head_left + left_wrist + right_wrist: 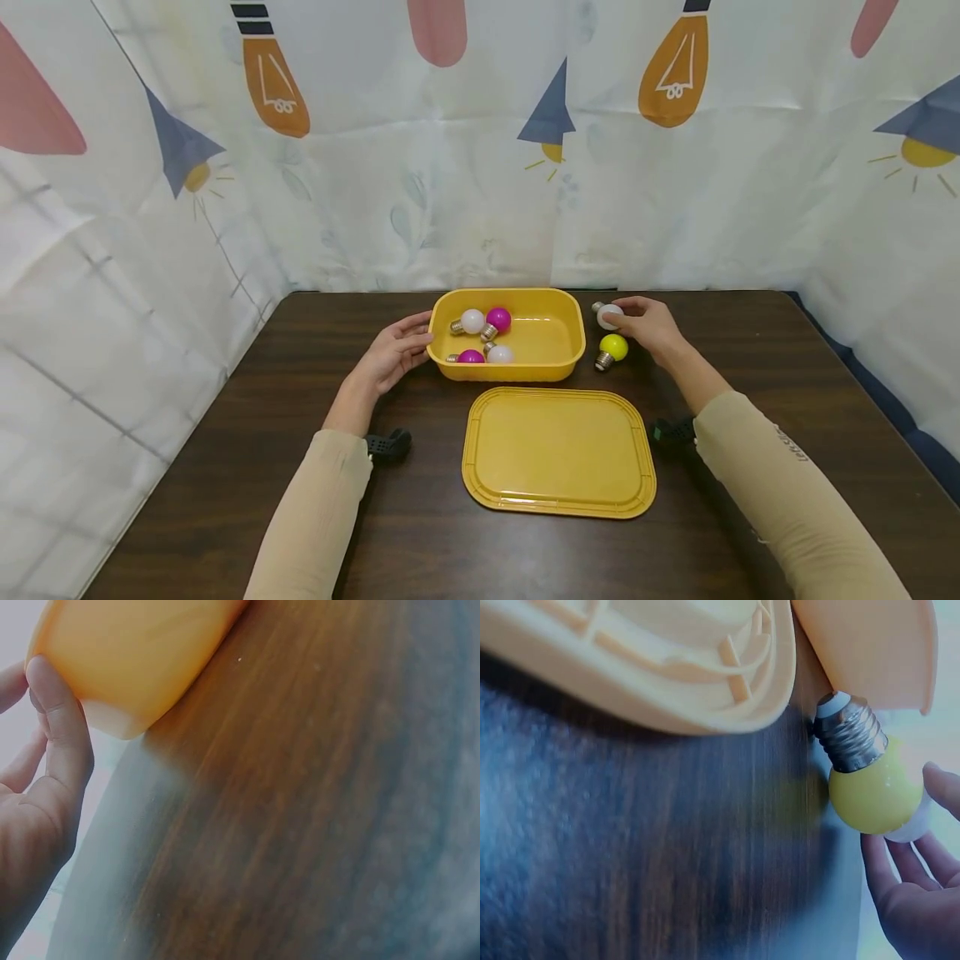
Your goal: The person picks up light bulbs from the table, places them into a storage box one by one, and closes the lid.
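Note:
My left hand (397, 352) is at the left end of a yellow plastic tub (517, 372), its thumb and fingers touching the rim and outer wall. In the left wrist view the thumb (56, 697) lies against that wall. My right hand (651, 325) pinches a white light bulb (609, 317) to the right of the tub, its metal base pointing left. Just in front of it lies a yellow light bulb (613, 347). In the right wrist view the yellow bulb (874, 791) largely hides the white one.
Inside the tub lie two white bulbs (472, 322) and two magenta bulbs (498, 318). A yellow lid (558, 454) rests on the dark wooden table (420, 533) in front of the tub. Patterned curtain (450, 208) hangs behind and along both sides.

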`<action>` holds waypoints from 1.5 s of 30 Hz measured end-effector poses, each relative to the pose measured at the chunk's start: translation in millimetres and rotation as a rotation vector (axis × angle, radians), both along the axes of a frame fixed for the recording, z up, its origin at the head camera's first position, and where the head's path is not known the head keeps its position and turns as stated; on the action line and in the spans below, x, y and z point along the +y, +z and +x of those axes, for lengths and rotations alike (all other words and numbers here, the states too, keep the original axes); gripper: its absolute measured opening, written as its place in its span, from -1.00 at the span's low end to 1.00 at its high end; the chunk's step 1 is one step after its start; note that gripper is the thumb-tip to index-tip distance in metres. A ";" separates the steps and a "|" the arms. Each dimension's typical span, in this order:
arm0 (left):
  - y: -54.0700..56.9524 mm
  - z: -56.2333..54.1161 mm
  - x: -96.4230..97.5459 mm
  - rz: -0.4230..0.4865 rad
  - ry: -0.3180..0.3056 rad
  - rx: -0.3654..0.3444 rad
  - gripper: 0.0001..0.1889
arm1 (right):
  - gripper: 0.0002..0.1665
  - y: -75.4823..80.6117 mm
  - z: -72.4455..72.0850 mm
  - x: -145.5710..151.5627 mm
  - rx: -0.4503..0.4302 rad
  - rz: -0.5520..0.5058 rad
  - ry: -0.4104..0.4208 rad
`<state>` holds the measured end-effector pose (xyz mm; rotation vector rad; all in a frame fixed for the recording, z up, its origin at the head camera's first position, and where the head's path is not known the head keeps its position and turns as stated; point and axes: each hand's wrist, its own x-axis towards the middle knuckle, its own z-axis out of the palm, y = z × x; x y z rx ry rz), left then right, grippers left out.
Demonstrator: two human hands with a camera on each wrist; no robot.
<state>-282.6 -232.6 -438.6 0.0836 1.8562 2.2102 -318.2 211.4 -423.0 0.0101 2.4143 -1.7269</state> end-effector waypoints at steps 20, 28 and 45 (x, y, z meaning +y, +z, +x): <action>1.4 0.8 0.8 0.017 0.003 -0.015 -0.42 | -0.28 7.8 5.3 2.8 0.045 0.009 0.007; -0.2 -0.2 -0.8 0.036 0.020 -0.018 -0.42 | -0.27 14.2 6.1 3.0 0.074 0.018 0.040; -1.1 -0.5 -1.3 0.039 0.010 -0.004 -0.38 | -0.26 29.8 13.2 -5.9 0.075 -0.076 0.065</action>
